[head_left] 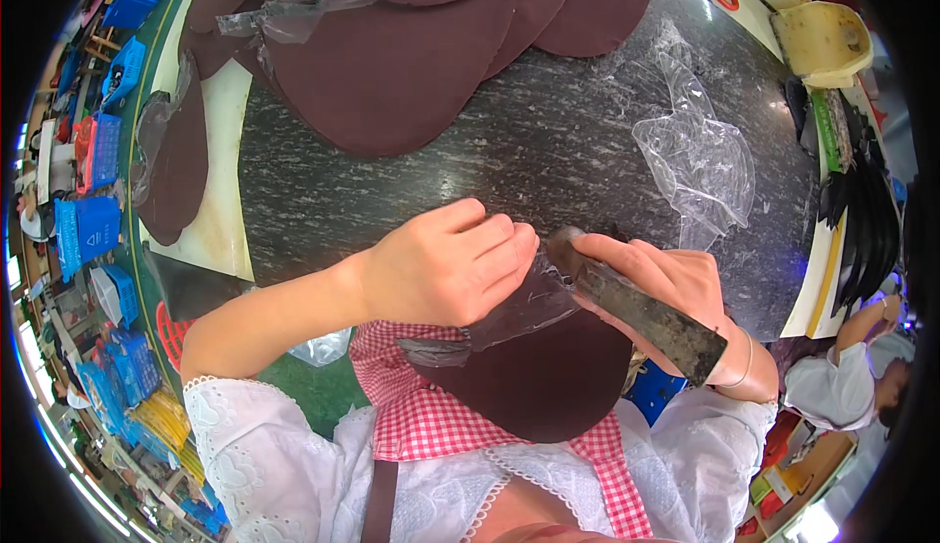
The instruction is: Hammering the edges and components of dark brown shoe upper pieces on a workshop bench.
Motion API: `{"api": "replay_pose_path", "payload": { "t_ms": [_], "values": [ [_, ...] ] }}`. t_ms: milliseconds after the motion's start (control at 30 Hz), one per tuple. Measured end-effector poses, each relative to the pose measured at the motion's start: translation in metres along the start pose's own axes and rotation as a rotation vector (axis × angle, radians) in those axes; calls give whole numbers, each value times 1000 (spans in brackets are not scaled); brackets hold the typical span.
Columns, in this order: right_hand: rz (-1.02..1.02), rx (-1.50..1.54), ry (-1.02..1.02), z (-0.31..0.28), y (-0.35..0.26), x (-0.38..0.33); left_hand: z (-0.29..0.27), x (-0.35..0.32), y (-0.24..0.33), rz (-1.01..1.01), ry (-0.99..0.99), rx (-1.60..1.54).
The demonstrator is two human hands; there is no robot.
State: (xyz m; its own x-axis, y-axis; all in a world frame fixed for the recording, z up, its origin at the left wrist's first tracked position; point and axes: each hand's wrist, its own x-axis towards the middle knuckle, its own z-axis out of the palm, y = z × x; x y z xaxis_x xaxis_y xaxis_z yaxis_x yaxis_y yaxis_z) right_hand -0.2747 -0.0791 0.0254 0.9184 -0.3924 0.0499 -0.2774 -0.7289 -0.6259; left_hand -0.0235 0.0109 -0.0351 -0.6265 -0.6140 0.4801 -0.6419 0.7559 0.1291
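Note:
A dark brown rounded sheet piece (548, 377) hangs at the table's near edge, in front of my chest. Clear plastic film (524, 310) covers its upper part. My left hand (455, 261) is closed, its fingertips pinching the film at the top edge; the exact grip is partly hidden. My right hand (666, 279) is closed around a worn, dark flat bar-shaped tool (651, 318), which slants down to the right. The tool's upper end lies close to the film, just right of my left fingertips.
Similar brown pieces (392, 73) with film tabs overlap at the far left of the dark tabletop (578, 141). Crumpled clear film (700, 166) lies to the right. Beyond are a yellowish plastic container (822, 42), dark strips (871, 220), and blue bins (88, 235) at far left.

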Motion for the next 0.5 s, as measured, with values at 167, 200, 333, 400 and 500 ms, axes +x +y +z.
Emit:
{"api": "replay_pose_path", "payload": {
  "t_ms": [167,200,333,400,500],
  "values": [
    [53,54,4,10,5,-2,3,1,-1,-127,29,-104],
    [50,55,1,9,4,-1,2,1,-4,-232,59,-250],
    [60,25,-58,4,0,3,0,-4,-5,-401,77,-418],
    [68,32,-71,3,1,3,3,-4,-5,-336,109,-381],
    [58,70,-35,5,3,4,-1,-4,-4,-156,47,-166]
  ]
}}
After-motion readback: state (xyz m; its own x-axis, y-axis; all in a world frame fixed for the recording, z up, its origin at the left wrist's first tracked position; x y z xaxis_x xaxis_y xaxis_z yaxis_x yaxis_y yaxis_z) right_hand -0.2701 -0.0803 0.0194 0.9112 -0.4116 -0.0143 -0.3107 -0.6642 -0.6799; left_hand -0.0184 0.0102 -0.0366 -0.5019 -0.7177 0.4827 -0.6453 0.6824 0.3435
